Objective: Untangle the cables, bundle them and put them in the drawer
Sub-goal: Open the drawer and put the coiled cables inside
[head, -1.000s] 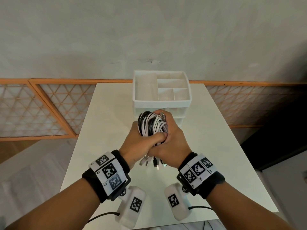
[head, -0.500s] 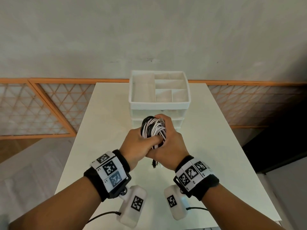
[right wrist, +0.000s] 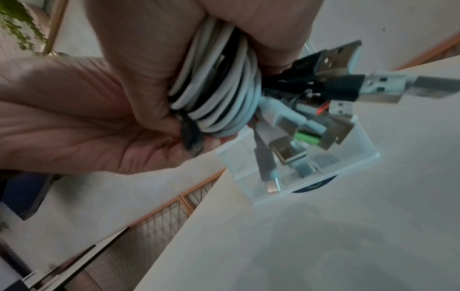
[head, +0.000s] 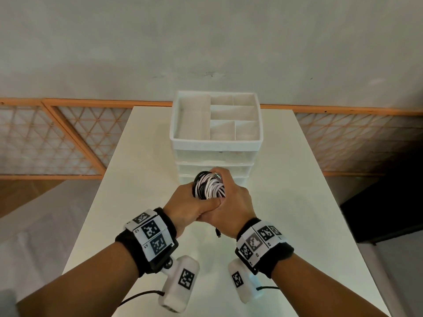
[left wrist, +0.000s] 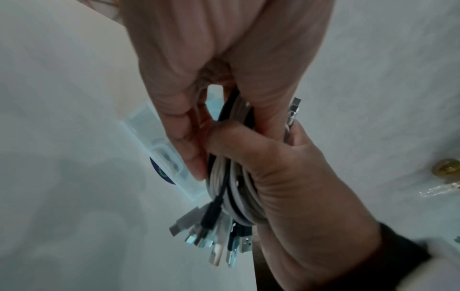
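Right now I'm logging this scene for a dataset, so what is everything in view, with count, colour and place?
Coiled bundle of cables: one, white and black, gripped by both hands above the table.
Loose cable plugs: several, silver, white and black, hanging below the bundle.
Plastic drawer organiser: one, white, far end of table, drawers closed.
Rectangular table: one, white.
Wrist bands with printed markers: two, black and white.
Left hand: grips the bundle.
Right hand: grips the bundle.

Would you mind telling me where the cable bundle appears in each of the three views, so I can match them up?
Head: cable bundle at centre, gripped by both hands.
Left wrist: right of centre, plugs dangling below.
Right wrist: upper centre, plugs fanning right.
Shared landmark: the clear drawer unit behind it.
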The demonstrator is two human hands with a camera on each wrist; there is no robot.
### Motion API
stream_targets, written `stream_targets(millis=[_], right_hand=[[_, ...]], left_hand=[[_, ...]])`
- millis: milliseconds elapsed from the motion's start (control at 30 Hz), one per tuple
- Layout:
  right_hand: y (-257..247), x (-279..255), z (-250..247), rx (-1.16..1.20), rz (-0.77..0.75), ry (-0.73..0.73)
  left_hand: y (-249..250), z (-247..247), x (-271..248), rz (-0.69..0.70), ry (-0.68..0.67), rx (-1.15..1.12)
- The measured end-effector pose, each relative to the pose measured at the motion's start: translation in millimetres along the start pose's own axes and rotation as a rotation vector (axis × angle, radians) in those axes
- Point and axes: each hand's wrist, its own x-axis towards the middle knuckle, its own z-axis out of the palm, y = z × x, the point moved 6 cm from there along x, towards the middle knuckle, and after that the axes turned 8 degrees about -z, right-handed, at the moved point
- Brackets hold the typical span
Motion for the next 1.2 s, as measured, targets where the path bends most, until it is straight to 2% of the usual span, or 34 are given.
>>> stream_targets(millis=[133, 233, 300, 467, 667, 733, 900, 1000, 1067, 1100, 1167, 1200], right_hand=[[17.0, 9.6, -2.5, -0.047, 0.073, -0.016], [29.0, 18.5, -16.5, -0.079, 0.128, 0.021], [37.1, 22.9, -28.3, -0.09, 0.185, 0.061], [46.9, 25.7, -46.3, -0.115, 0.246, 0.121], [44.9, 17.8, -51.4, -0.104, 0.243, 0.141], [44.6, 13.8, -52.6, -0.1, 0.24, 0.143], [37.1, 11.6, -61.0, -0.078, 0.207, 0.137], [26.9, 16.1, -68.6, -0.072, 0.176, 0.134], [16.7, 22.6, -72.7, -0.09, 0.143, 0.127], [11.3, 26.9, -73.5, -0.102, 0.128, 0.117], [1.1, 37.4, -72.1, -0.131, 0.103, 0.096], [-4.6, 43.1, -70.2, -0.153, 0.083, 0.084]], left_hand=[[0.2, 6.6, 15.1, -0.056, -0.142, -0.012], [-1.2, 3.0, 30.5, -0.172, -0.244, -0.106], [-5.6, -3.5, 48.0, -0.247, -0.224, -0.205], [-12.8, -1.6, 88.2, -0.391, -0.06, -0.48], [-13.0, 15.8, 103.8, -0.437, -0.081, -0.678], [-21.4, 16.1, 98.2, -0.446, -0.077, -0.681], [-60.1, 19.1, 56.4, -0.522, -0.153, -0.535], [-62.4, 13.4, 32.8, -0.542, -0.254, -0.277], [-41.3, 5.0, 24.7, -0.43, -0.273, -0.061], [-25.8, -1.2, 25.2, -0.317, -0.243, 0.022], [2.2, -16.7, 31.1, -0.073, -0.115, 0.232], [11.2, -23.8, 33.9, 0.017, -0.047, 0.407]])
